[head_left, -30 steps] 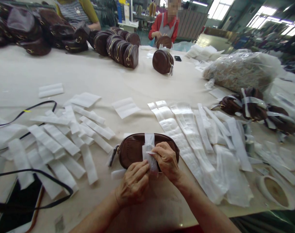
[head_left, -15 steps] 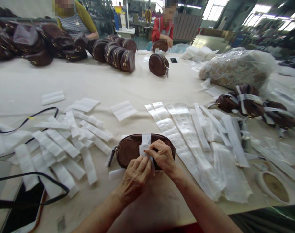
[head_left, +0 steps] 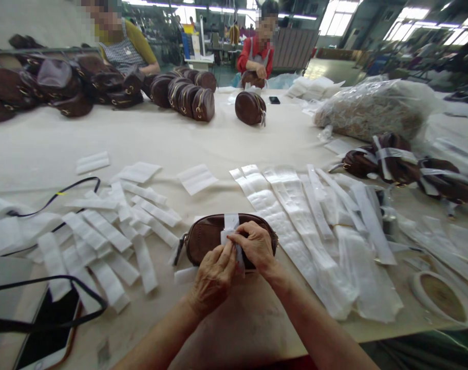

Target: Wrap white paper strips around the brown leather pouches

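A small dark brown leather bag [head_left: 205,239] lies in front of me, its zip pull hanging at the left end. Around its middle runs a white wrapping strip [head_left: 231,221]. My left hand [head_left: 214,275] presses closed fingertips on the strip's lower part, at the bag's near edge. Thumb and forefinger of my right hand [head_left: 257,246] pinch the strip from the right, close against the left fingertips. The exact edge under the fingers is hidden. Another white piece [head_left: 185,276] pokes out beneath the bag's near left side.
Loose white foam strips [head_left: 103,236] lie left, longer white strips [head_left: 295,221] right. A phone [head_left: 49,329] and black strap sit at the near left, a tape roll [head_left: 440,298] at right. Brown bags [head_left: 187,100] stand far across the table, where two people work.
Both hands keep almost the same hold on the strip and bag. My view has shifted slightly. The far person in red has moved a hand over a bag.
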{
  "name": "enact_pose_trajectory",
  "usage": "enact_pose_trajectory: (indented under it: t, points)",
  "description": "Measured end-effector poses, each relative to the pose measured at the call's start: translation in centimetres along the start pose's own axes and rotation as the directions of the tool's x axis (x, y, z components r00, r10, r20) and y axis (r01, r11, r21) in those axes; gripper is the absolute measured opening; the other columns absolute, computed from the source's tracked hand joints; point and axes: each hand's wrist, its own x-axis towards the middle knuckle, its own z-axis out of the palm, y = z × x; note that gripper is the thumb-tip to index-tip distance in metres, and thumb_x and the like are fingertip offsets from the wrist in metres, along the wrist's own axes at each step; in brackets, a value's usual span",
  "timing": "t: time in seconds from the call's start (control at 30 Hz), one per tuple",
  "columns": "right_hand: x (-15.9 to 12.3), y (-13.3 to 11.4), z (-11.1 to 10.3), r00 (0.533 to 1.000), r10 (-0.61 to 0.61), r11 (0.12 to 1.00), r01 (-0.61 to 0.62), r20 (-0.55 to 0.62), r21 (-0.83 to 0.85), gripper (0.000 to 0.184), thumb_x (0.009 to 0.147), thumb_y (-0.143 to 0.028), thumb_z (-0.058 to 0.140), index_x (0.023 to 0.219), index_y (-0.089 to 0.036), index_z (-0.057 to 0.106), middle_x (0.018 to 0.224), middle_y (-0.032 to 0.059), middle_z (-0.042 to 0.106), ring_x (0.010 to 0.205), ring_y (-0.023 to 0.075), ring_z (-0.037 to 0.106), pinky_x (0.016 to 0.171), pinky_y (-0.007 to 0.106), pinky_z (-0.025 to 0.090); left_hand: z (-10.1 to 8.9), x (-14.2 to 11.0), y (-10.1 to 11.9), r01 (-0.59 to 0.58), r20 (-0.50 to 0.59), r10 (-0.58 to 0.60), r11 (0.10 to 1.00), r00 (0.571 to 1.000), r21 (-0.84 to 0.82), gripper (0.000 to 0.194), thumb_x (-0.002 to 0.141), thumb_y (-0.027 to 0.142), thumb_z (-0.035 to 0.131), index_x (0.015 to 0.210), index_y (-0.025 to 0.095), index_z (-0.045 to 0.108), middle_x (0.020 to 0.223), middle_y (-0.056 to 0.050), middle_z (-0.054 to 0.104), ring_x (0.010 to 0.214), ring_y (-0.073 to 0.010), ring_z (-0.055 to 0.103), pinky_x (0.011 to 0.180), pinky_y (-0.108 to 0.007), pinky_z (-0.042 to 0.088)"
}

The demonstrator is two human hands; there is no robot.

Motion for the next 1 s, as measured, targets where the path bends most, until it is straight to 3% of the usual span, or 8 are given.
enact_pose_trajectory:
  t: [0.23,0.4,0.47,0.57,0.63,0.77,0.87,1.0]
  points:
    - [0.6,0.1,0.7,0.997,0.010,0.996,-0.017,-0.077,-0.084,0.016,0.072,-0.030,0.074,0.067,-0.020,0.063,0.071,-0.0012,0.058,0.063,0.0128,0.054,0.065,0.027,0.043,-0.1,0.2,-0.2,-0.053,-0.010,0.054,0.998,0.999,0.017,0.028,0.088,0.013,0.041,0.108,0.004,0.059,0.108,-0.017,0.065,0.104,-0.0271,0.055,0.084,-0.039,0.045]
    - [-0.4,0.3,-1.0,0.965,-0.108,0.990,0.126,-0.239,0.063,0.015,0.081,-0.029,0.064,0.092,-0.019,0.063,0.081,0.0016,0.059,0.062,0.0122,0.053,0.064,0.027,0.048,0.1,0.2,-0.3,-0.036,-0.021,0.036,0.999,0.999,-0.012,0.027,0.088,0.012,0.042,0.107,0.006,0.060,0.108,-0.016,0.066,0.106,-0.0256,0.057,0.090,-0.040,0.044]
    - [-1.6,0.9,-4.0,0.919,-0.181,0.978,0.207,-0.351,0.036,0.016,0.084,-0.029,0.060,0.097,-0.020,0.062,0.084,0.0024,0.059,0.065,0.0129,0.054,0.063,0.027,0.048,0.1,0.1,-0.3,-0.024,-0.028,0.024,1.000,0.999,-0.018,0.025,0.088,0.011,0.044,0.107,0.008,0.060,0.108,-0.015,0.066,0.105,-0.0250,0.058,0.089,-0.039,0.044]
    - [-3.6,3.4,-10.9,0.823,-0.276,0.960,0.213,-0.497,-0.181,0.015,0.084,-0.030,0.060,0.096,-0.021,0.063,0.083,0.0037,0.060,0.076,0.0165,0.056,0.070,0.030,0.048,0.1,0.1,-0.2,-0.031,-0.051,0.029,0.999,0.998,-0.036,0.024,0.088,0.011,0.045,0.107,0.007,0.060,0.107,-0.015,0.066,0.105,-0.0251,0.059,0.089,-0.037,0.042]
    - [-4.7,5.8,-16.3,0.766,-0.245,0.949,0.065,-0.594,-0.307,0.019,0.082,-0.035,0.060,0.092,-0.020,0.064,0.087,0.0064,0.062,0.086,0.0203,0.057,0.081,0.036,0.046,0.2,0.2,-0.2,-0.045,-0.068,0.042,0.998,0.997,-0.036,0.024,0.089,0.012,0.045,0.108,0.008,0.059,0.107,-0.015,0.066,0.104,-0.0258,0.060,0.089,-0.038,0.042]
    - [-6.2,10.8,-25.4,0.640,0.055,0.881,-0.393,-0.767,-0.264,0.030,0.074,-0.047,0.056,0.076,-0.018,0.062,0.091,0.0124,0.064,0.099,0.0274,0.053,0.093,0.044,0.038,0.5,0.3,-0.7,-0.100,-0.108,0.098,0.995,0.989,-0.014,0.024,0.089,0.012,0.043,0.106,0.007,0.059,0.105,-0.016,0.067,0.099,-0.0281,0.062,0.085,-0.039,0.042]
    - [-6.6,13.5,-28.5,0.604,0.200,0.838,-0.513,-0.772,-0.184,0.036,0.068,-0.054,0.056,0.060,-0.019,0.058,0.070,0.0103,0.063,0.082,0.0274,0.055,0.080,0.042,0.041,0.7,0.2,-1.1,-0.145,-0.117,0.145,0.989,0.982,0.011,0.024,0.090,0.015,0.042,0.105,0.009,0.060,0.104,-0.016,0.067,0.096,-0.0276,0.063,0.083,-0.038,0.042]
    - [-6.0,15.5,-29.0,0.616,0.320,0.833,-0.545,-0.720,-0.097,0.037,0.070,-0.053,0.058,0.061,-0.016,0.060,0.058,0.0036,0.060,0.062,0.0197,0.055,0.064,0.033,0.042,1.0,0.0,-1.3,-0.147,-0.129,0.148,0.989,0.981,0.019,0.026,0.090,0.017,0.042,0.110,0.011,0.058,0.104,-0.014,0.067,0.096,-0.0272,0.062,0.083,-0.037,0.042]
